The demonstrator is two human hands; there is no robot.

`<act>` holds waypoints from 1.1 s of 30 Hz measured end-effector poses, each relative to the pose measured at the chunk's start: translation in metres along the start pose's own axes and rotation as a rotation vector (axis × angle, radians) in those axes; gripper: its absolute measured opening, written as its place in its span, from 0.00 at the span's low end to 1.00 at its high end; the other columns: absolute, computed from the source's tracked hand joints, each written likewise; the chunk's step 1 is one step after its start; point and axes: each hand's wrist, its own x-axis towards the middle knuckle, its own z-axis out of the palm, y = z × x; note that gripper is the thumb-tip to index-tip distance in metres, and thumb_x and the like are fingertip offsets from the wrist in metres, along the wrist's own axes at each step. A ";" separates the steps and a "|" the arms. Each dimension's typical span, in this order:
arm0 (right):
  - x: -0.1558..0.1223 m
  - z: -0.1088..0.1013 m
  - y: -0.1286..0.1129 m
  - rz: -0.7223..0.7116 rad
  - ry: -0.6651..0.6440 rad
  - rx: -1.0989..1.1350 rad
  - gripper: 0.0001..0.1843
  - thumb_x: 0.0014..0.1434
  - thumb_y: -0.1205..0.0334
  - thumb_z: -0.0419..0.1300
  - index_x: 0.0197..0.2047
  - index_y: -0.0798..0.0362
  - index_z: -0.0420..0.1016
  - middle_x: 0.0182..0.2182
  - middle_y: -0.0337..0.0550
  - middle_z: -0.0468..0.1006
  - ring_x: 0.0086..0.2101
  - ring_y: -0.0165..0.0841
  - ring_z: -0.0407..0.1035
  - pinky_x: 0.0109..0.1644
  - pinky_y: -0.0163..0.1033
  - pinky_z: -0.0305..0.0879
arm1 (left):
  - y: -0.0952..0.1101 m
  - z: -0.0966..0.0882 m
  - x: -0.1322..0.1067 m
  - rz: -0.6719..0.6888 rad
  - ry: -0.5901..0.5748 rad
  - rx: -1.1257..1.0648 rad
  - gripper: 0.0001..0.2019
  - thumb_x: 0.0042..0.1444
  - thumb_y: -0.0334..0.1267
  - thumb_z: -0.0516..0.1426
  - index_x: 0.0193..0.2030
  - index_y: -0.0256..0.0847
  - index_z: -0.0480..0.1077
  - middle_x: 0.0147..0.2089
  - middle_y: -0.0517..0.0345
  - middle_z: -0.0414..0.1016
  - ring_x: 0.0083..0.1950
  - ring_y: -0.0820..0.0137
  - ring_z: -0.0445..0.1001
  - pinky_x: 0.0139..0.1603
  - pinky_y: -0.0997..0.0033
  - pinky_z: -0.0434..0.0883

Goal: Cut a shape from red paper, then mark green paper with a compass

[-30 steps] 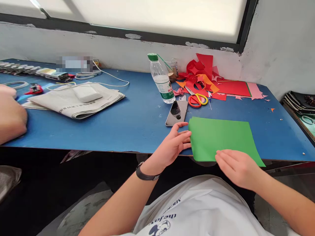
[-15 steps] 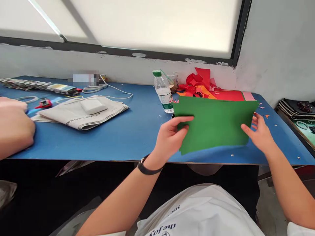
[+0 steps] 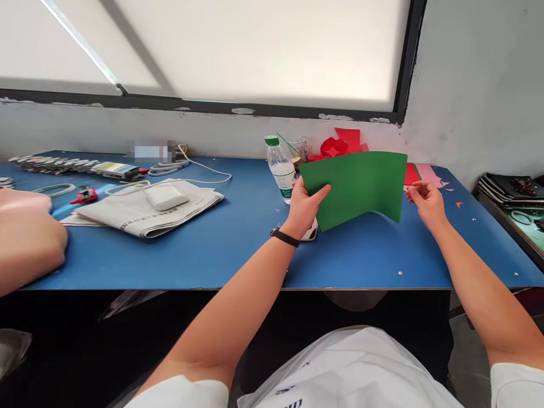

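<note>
My left hand (image 3: pixel 304 205) grips the left edge of a sheet of green paper (image 3: pixel 361 184), thumb on the front face. The sheet is raised above the blue table and bows in a curve. Just right of the sheet is my right hand (image 3: pixel 430 201), apart from its edge. Its fingers are drawn together in a pinch; what lies between them, if anything, is unclear. Behind the sheet lie red paper scraps (image 3: pixel 348 140), partly covered by it. A phone-like object (image 3: pixel 312 233) shows under my left wrist.
A bottle with a green cap (image 3: pixel 280 170) stands left of the sheet. On the table (image 3: pixel 238 249) lie folded newspaper (image 3: pixel 140 221), a white box-like item (image 3: pixel 166 195), cables and pink paper (image 3: pixel 429 174). Another person's arm (image 3: pixel 29 238) rests at far left. Dark notebooks (image 3: pixel 505 192) lie at right.
The green sheet has moved up and left and now curves. My right hand has left its right edge and closed into a pinch. The phone-like object has come into view.
</note>
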 end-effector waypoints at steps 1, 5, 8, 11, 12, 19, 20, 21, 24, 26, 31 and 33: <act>-0.001 0.002 0.003 0.011 -0.022 -0.003 0.35 0.52 0.23 0.72 0.45 0.44 0.74 0.35 0.43 0.84 0.36 0.42 0.81 0.43 0.51 0.81 | -0.003 -0.001 0.000 -0.026 -0.008 0.020 0.36 0.46 0.52 0.78 0.59 0.39 0.77 0.62 0.41 0.85 0.59 0.48 0.86 0.60 0.47 0.85; -0.003 0.009 0.008 0.024 -0.053 -0.029 0.33 0.54 0.24 0.72 0.42 0.45 0.77 0.36 0.43 0.85 0.36 0.41 0.80 0.44 0.51 0.81 | -0.007 -0.001 0.001 -0.051 -0.035 0.078 0.33 0.44 0.55 0.79 0.53 0.37 0.83 0.59 0.41 0.87 0.60 0.45 0.85 0.63 0.43 0.83; -0.003 0.011 0.010 0.016 0.001 -0.057 0.31 0.55 0.28 0.73 0.44 0.46 0.76 0.40 0.44 0.84 0.41 0.42 0.80 0.47 0.50 0.80 | -0.006 -0.002 0.000 -0.009 -0.041 0.100 0.34 0.46 0.57 0.78 0.54 0.38 0.84 0.60 0.43 0.88 0.61 0.45 0.85 0.65 0.43 0.82; 0.000 0.008 0.015 0.039 0.053 -0.081 0.34 0.51 0.30 0.76 0.48 0.46 0.75 0.45 0.46 0.84 0.45 0.43 0.80 0.50 0.51 0.79 | -0.003 -0.007 0.000 0.032 -0.041 0.137 0.33 0.45 0.57 0.78 0.53 0.37 0.85 0.57 0.44 0.88 0.60 0.46 0.85 0.66 0.43 0.80; 0.002 0.006 0.018 0.053 0.065 -0.085 0.37 0.49 0.31 0.77 0.50 0.45 0.74 0.49 0.48 0.84 0.48 0.45 0.80 0.51 0.52 0.79 | -0.002 -0.009 0.000 0.040 -0.040 0.148 0.33 0.45 0.57 0.78 0.52 0.37 0.85 0.56 0.45 0.89 0.59 0.46 0.85 0.66 0.43 0.80; 0.011 -0.001 0.023 0.087 -0.064 -0.004 0.48 0.45 0.31 0.78 0.63 0.42 0.72 0.63 0.51 0.82 0.65 0.48 0.75 0.61 0.53 0.77 | 0.003 -0.014 0.000 -0.003 -0.084 0.147 0.34 0.45 0.58 0.79 0.53 0.37 0.85 0.57 0.44 0.89 0.59 0.46 0.85 0.63 0.46 0.83; 0.010 0.001 0.021 0.082 -0.102 0.016 0.45 0.46 0.30 0.77 0.61 0.43 0.73 0.60 0.50 0.85 0.62 0.47 0.78 0.60 0.53 0.78 | 0.003 -0.014 -0.001 -0.021 -0.098 0.143 0.34 0.45 0.58 0.79 0.54 0.37 0.85 0.57 0.44 0.89 0.58 0.46 0.86 0.62 0.46 0.83; 0.009 0.002 0.020 0.076 -0.133 0.033 0.43 0.47 0.29 0.77 0.58 0.43 0.75 0.56 0.49 0.87 0.59 0.47 0.80 0.59 0.53 0.79 | 0.003 -0.013 -0.001 -0.039 -0.112 0.140 0.35 0.45 0.58 0.79 0.54 0.37 0.85 0.57 0.43 0.89 0.58 0.45 0.86 0.61 0.46 0.84; 0.004 0.007 0.014 0.062 -0.168 0.048 0.35 0.46 0.33 0.78 0.48 0.45 0.78 0.45 0.44 0.88 0.48 0.44 0.83 0.56 0.51 0.80 | 0.001 -0.012 -0.002 -0.081 -0.137 0.133 0.35 0.43 0.57 0.80 0.53 0.37 0.85 0.56 0.42 0.89 0.57 0.44 0.87 0.59 0.45 0.85; 0.001 0.008 0.011 0.052 -0.151 0.042 0.30 0.45 0.36 0.80 0.42 0.45 0.77 0.39 0.41 0.87 0.44 0.43 0.82 0.54 0.51 0.80 | 0.000 -0.011 -0.003 -0.090 -0.129 0.130 0.34 0.42 0.57 0.80 0.52 0.37 0.86 0.55 0.42 0.89 0.56 0.44 0.87 0.58 0.45 0.85; -0.003 0.006 0.002 0.015 -0.095 0.060 0.25 0.50 0.40 0.78 0.41 0.46 0.77 0.41 0.42 0.86 0.45 0.43 0.81 0.55 0.52 0.80 | 0.000 -0.010 -0.004 -0.070 -0.084 0.113 0.35 0.43 0.58 0.80 0.52 0.37 0.85 0.58 0.43 0.88 0.60 0.44 0.85 0.64 0.44 0.82; -0.003 0.006 -0.001 0.010 -0.101 0.076 0.27 0.49 0.39 0.77 0.45 0.46 0.78 0.46 0.44 0.87 0.49 0.44 0.81 0.58 0.53 0.79 | -0.001 -0.009 -0.004 -0.086 -0.098 0.102 0.36 0.43 0.58 0.80 0.54 0.37 0.84 0.59 0.43 0.88 0.61 0.45 0.85 0.65 0.44 0.82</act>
